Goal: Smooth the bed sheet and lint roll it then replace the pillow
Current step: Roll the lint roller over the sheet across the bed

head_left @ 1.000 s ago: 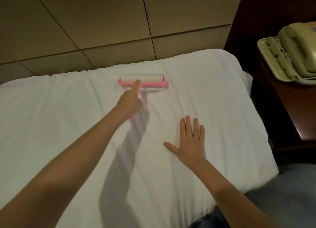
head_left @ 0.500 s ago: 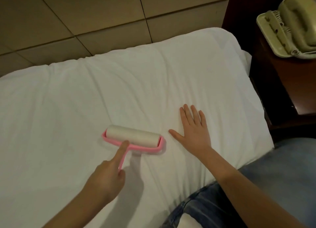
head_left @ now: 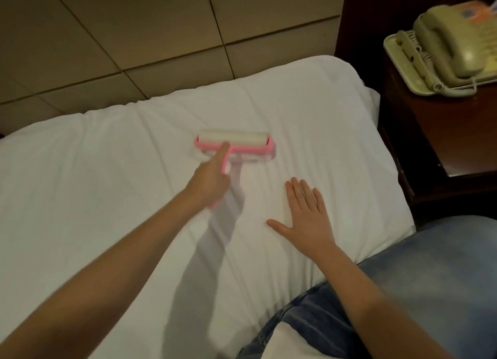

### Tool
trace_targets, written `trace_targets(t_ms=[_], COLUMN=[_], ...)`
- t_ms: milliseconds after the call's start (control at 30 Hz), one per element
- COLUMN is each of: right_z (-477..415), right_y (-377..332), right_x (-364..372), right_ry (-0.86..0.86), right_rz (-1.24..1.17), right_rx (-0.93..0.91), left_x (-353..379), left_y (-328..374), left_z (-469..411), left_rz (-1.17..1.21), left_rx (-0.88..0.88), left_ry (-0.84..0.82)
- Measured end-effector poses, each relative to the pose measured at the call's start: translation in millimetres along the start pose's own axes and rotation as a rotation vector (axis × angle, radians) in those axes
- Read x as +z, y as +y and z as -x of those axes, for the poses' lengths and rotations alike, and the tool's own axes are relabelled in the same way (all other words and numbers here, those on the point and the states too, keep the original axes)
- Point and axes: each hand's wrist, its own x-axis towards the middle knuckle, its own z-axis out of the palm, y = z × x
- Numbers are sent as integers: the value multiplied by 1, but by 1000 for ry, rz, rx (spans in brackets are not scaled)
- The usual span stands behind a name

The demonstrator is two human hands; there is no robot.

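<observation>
A white bed sheet [head_left: 113, 186] covers the mattress and shows soft creases. On it lies a pink lint roller [head_left: 236, 140] with a white sticky roll, far out near the head end. My left hand [head_left: 211, 179] grips its pink handle, the index finger stretched along the neck toward the roll. My right hand [head_left: 306, 216] rests flat on the sheet, fingers straight and spread, to the right of the roller and nearer to me. No pillow is in view.
A padded beige headboard wall [head_left: 134, 35] rises behind the bed. A dark wooden nightstand [head_left: 441, 143] stands at the right, carrying a beige telephone [head_left: 451, 49]. My knee in blue jeans [head_left: 430, 278] rests on the bed's near right edge.
My left hand pulled the roller back toward me, then pushed it out again toward the head end. The right hand stayed flat on the sheet.
</observation>
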Motion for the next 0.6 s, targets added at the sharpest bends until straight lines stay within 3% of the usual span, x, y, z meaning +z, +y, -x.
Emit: trace_targets(t_ms=[133, 233, 467, 600], right_z=[2, 6, 18, 27], right_y=[1, 2, 5, 11], right_x=[-5, -10, -17, -23], right_ry=[-74, -149, -176, -190], right_rz=[12, 47, 61, 20], right_rx=[2, 1, 1, 61], left_x=[20, 18, 8, -9], left_y=[-57, -75, -8, 47], left_z=[120, 163, 35, -40], left_rz=[-110, -166, -162, -131], left_rx=[-49, -120, 36, 111], left_ry=[-131, -249, -33, -59])
